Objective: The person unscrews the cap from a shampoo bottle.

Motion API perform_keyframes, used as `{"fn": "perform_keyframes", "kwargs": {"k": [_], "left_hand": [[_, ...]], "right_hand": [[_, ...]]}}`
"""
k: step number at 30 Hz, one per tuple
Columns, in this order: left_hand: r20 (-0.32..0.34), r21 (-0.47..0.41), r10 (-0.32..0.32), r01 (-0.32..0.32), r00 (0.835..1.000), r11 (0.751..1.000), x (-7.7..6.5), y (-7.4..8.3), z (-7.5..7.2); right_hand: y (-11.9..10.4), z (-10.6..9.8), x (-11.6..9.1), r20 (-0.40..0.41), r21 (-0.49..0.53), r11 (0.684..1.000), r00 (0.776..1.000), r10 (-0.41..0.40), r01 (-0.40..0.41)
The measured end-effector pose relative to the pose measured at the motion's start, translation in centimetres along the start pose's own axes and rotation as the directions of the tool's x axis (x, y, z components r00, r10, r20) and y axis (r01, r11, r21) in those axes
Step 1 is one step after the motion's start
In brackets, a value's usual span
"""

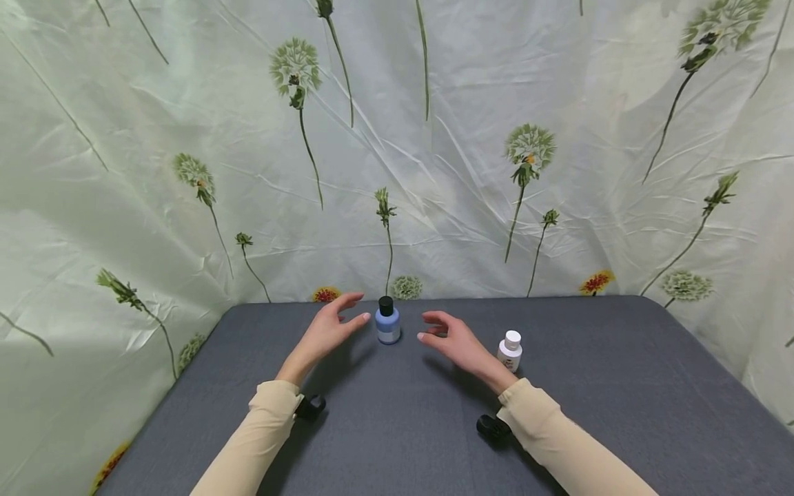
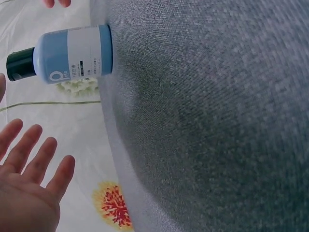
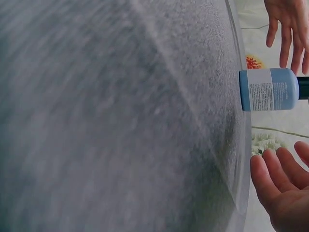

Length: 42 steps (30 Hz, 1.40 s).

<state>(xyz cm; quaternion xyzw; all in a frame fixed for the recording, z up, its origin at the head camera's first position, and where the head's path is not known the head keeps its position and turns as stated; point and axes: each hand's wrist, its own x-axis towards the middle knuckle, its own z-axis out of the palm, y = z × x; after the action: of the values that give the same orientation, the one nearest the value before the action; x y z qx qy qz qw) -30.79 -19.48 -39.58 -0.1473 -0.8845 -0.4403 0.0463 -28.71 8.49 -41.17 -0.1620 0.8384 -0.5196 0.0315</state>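
A blue bottle (image 1: 388,325) with a black cap and a pale label stands upright toward the back of the table, between the two hands. My left hand (image 1: 330,331) is just left of it, fingers spread and apart from it, with nothing held. On the other side my right hand (image 1: 457,340) hovers with relaxed fingers, a wider gap from the bottle, also holding nothing. The left wrist view shows the label side of the blue bottle (image 2: 72,54); the right wrist view shows small print on the blue bottle (image 3: 270,90).
A small white bottle (image 1: 510,351) with a white cap stands behind the right wrist, partly hidden by it. Dark grey cloth covers the table (image 1: 397,427). A pale curtain (image 1: 434,172) printed with dandelions hangs along the back and sides. Black wrist devices (image 1: 493,428) sit under both cuffs.
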Motion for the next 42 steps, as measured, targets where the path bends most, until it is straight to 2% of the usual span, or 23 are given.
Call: {"fn": "perform_keyframes", "kwargs": {"k": [8,13,20,28,34,42], "left_hand": [[0.03,-0.144,-0.003,0.008,1.0,0.99,0.8,-0.5,0.2],[0.047,-0.184,-0.003,0.011,0.999,0.983,1.4,-0.6,0.3],[0.056,-0.307,-0.003,0.02,0.998,0.952,2.1,-0.7,0.4],[0.086,-0.363,-0.015,0.045,0.996,0.931,2.5,-0.3,1.0],[0.097,-0.393,-0.029,0.065,0.995,0.917,2.8,-0.3,1.4],[0.092,-0.439,-0.079,0.112,0.993,0.892,2.8,-0.2,2.0]], "right_hand": [[0.1,0.9,1.0,0.014,0.025,1.0,1.0,0.003,-0.004],[0.3,1.3,1.6,0.011,0.049,0.999,1.0,-0.006,0.005],[0.0,1.5,2.5,0.048,0.122,0.992,0.998,-0.028,0.022],[-0.2,2.2,3.2,0.105,0.183,0.983,0.994,-0.026,0.007],[-0.1,3.0,3.7,0.113,0.201,0.979,0.993,-0.039,0.016],[-0.1,3.5,4.2,0.117,0.219,0.976,0.993,-0.032,0.005]]}}
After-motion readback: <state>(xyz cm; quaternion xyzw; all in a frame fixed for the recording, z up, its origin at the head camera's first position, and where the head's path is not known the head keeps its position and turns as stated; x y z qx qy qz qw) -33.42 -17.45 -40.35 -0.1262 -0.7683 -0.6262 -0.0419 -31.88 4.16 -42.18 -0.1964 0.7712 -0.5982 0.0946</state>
